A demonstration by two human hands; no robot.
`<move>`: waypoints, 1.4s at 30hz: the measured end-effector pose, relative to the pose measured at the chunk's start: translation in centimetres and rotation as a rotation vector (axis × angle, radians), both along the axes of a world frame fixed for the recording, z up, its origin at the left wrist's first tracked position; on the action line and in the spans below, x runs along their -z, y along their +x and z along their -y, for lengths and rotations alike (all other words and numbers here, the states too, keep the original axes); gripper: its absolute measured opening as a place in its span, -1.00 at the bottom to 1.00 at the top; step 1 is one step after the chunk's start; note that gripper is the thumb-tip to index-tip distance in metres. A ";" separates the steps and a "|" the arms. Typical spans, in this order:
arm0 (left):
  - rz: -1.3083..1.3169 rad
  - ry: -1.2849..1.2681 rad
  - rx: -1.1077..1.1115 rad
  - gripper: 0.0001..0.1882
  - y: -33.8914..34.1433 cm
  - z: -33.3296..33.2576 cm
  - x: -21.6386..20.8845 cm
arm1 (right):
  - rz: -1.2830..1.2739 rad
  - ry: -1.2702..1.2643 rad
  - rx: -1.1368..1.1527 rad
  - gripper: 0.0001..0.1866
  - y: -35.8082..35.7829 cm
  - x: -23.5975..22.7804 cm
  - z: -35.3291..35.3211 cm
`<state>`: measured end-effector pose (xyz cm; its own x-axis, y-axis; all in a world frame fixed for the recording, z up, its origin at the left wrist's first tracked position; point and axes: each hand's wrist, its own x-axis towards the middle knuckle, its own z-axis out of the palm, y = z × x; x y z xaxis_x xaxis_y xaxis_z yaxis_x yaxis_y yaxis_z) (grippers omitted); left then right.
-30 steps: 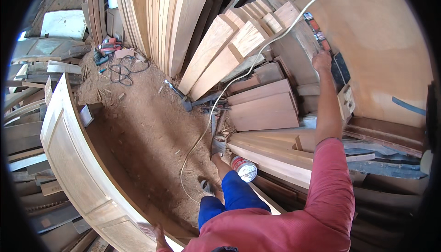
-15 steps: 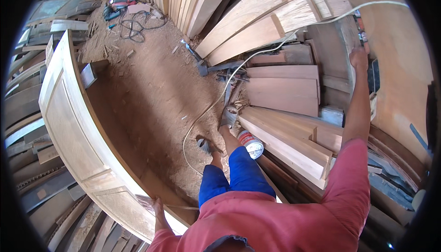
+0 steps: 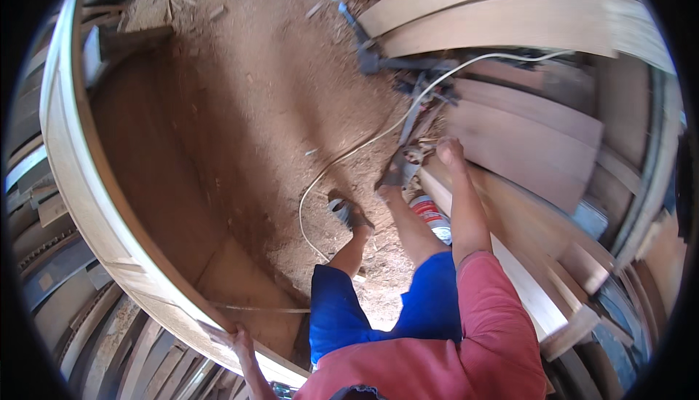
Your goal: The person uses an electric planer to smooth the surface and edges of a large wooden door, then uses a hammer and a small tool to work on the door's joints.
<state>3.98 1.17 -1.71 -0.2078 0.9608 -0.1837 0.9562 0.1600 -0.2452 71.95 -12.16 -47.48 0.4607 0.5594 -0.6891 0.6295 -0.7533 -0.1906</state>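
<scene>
A long panelled wooden door [image 3: 102,210], pale and standing on its edge, curves along my left side. My left hand [image 3: 242,343] grips its upper edge near my body, fingers over the outer face. In front of my right thigh, my right hand [image 3: 449,151] is closed in a fist. Something thin and light pokes out to its left, too small and blurred to name. Below that hand a red and white paint can [image 3: 431,218] stands beside my foot, against the boards.
A pale cord [image 3: 349,154] snakes over the sawdust-covered ground by my feet. Stacked planks [image 3: 502,28] and brown boards [image 3: 524,138] line the right side. A dark clamp-like tool [image 3: 368,57] lies at the plank ends. More timber [image 3: 95,327] lies beyond the door.
My right hand has come back from the board at far right to in front of my leg, now with something thin in it. The view has shifted; my left hand stays on the door.
</scene>
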 end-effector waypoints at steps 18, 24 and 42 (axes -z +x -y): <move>-0.005 0.040 -0.131 0.14 2.6 0.1 -1.1 | -0.090 0.005 1.078 -0.49 -6.5 3.9 -5.1; 0.129 -0.022 -0.100 0.21 4.2 -0.5 -0.5 | -0.240 -0.107 0.978 -0.65 -8.2 -7.8 5.4; 2.449 -0.138 -0.812 -0.60 10.3 13.2 -8.9 | -1.371 0.054 -0.175 -0.72 -39.6 -63.1 -8.7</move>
